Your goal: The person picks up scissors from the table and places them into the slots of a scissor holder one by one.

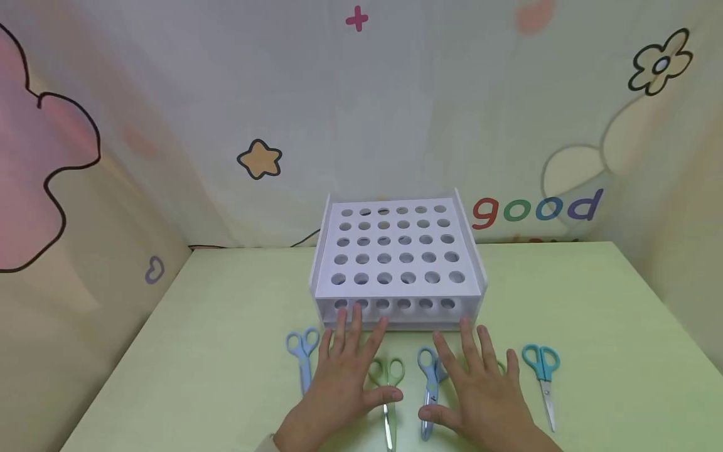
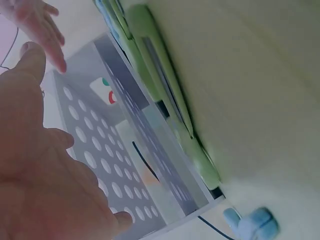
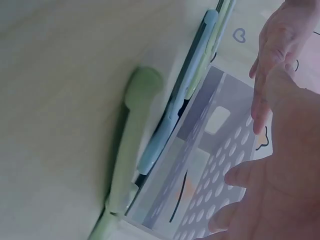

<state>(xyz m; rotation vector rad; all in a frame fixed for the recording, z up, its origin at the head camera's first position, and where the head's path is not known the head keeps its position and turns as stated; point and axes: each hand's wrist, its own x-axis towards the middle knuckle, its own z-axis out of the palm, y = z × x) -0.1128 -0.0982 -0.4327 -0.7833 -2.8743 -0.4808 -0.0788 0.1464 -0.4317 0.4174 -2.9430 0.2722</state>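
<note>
My left hand is held palm down with its fingers spread, just in front of a white rack. It overlaps part of a light blue pair of scissors and lies beside a green pair of scissors. To its right my right hand spreads its fingers the same way, its thumb by another blue pair of scissors. A green scissors handle shows between its fingers, the rest hidden. Teal scissors lie just right of that hand. Neither hand holds anything.
The rack has rows of round holes in its sloped top and raised side walls. It stands on a pale green table before a printed curtain. A thin dark cable runs behind the rack.
</note>
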